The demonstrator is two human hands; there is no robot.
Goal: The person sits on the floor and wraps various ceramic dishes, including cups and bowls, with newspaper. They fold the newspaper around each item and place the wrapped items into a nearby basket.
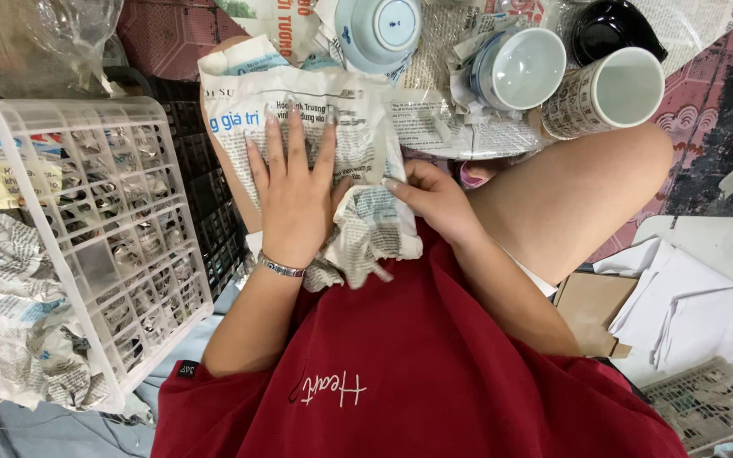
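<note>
My left hand (293, 188) lies flat, fingers spread, on a newspaper-wrapped bundle (358, 127) that rests on my lap. A silver bracelet circles that wrist. My right hand (436, 197) pinches the crumpled lower edge of the same newspaper wrap, just right of the left hand. What is inside the wrap is hidden. Beyond the bundle stand a white-and-blue bowl (379, 30) upside down, a pale cup (519, 68) in newspaper and a patterned white mug (608, 92) on its side.
A white plastic lattice basket (103, 229) holding newspaper-wrapped items stands at the left. A black glossy dish (612, 30) lies at the top right. White paper sheets (697, 309) and a cardboard piece (591, 305) lie at the right, another basket (706, 403) at the bottom right.
</note>
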